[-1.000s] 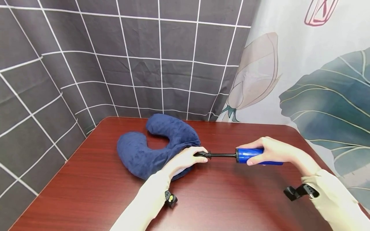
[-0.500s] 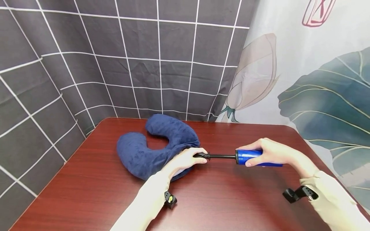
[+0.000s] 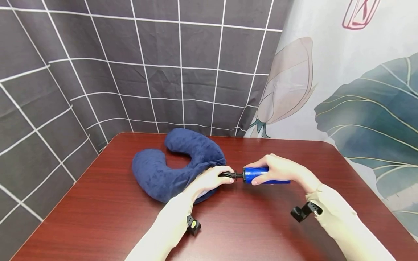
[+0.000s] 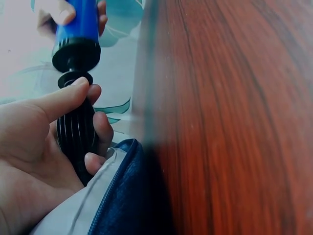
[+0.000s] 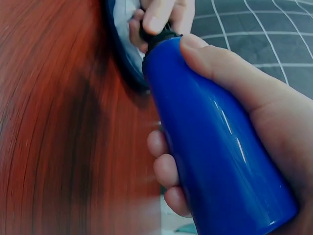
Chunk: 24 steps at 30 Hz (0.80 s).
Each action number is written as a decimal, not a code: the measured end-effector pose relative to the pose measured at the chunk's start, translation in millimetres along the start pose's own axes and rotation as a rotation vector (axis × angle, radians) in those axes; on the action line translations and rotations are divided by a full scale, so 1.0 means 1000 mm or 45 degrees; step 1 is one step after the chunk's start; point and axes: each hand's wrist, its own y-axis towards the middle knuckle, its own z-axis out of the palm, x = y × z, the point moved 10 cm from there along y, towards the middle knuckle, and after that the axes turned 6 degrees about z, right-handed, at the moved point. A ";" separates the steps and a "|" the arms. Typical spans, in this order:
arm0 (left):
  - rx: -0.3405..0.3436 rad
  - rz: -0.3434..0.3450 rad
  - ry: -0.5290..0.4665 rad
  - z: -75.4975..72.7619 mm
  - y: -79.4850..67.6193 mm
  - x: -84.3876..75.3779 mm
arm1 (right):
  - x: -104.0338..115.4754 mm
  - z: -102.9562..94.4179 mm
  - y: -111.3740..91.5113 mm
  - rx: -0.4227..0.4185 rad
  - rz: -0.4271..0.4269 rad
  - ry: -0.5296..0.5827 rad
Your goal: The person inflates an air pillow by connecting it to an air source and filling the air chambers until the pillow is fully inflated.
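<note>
A blue hand pump (image 3: 256, 174) lies level between both hands, its black rod almost fully inside the barrel. My right hand (image 3: 277, 169) wraps round the blue barrel (image 5: 210, 132). With curled fingers my left hand (image 3: 211, 178) grips the black ribbed handle (image 4: 76, 128) at the pump's other end. A navy U-shaped neck pillow (image 3: 183, 163) rests on the table beside the left hand. Its zipped cover (image 4: 115, 186) gapes near that hand, and a light grey inner layer (image 4: 73, 208) shows. Where the pump meets the pillow is hidden by the left hand.
The reddish-brown wooden table (image 3: 228, 224) spans the foreground. Behind it hang a dark grid-patterned cloth (image 3: 163, 72) and a pale curtain (image 3: 294, 90) with leaf and bud prints. Each sleeve carries a black wrist camera (image 3: 307, 211).
My right hand first stays put, then slides the blue barrel left toward the left hand, so the exposed rod becomes short. My left hand and the pillow stay nearly still.
</note>
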 end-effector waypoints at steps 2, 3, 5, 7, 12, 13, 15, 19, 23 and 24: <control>0.001 0.005 0.005 0.000 0.000 -0.001 | 0.007 0.001 0.006 -0.001 -0.024 -0.011; 0.001 0.004 0.008 0.000 0.000 -0.001 | 0.010 0.002 0.008 -0.004 -0.034 -0.016; 0.003 0.006 0.015 -0.001 0.000 -0.002 | 0.015 0.003 0.010 -0.006 -0.043 -0.028; 0.006 0.009 0.011 -0.001 0.000 -0.002 | 0.016 0.002 0.011 -0.014 -0.044 -0.039; 0.018 0.053 -0.041 -0.002 0.001 -0.004 | 0.012 -0.001 0.003 -0.014 0.001 -0.031; 0.017 0.063 -0.046 -0.002 0.001 -0.005 | 0.010 -0.002 0.000 -0.009 0.008 -0.021; 0.008 0.082 -0.046 -0.004 0.001 -0.006 | 0.005 -0.006 -0.006 -0.005 0.021 -0.003; -0.008 0.103 -0.019 -0.008 0.000 -0.009 | -0.010 -0.011 -0.018 0.021 0.069 0.046; -0.013 0.121 0.019 -0.010 0.000 -0.009 | -0.027 -0.014 -0.032 0.077 0.136 0.154; -0.014 0.123 0.028 -0.011 0.000 -0.009 | -0.031 -0.015 -0.036 0.090 0.148 0.186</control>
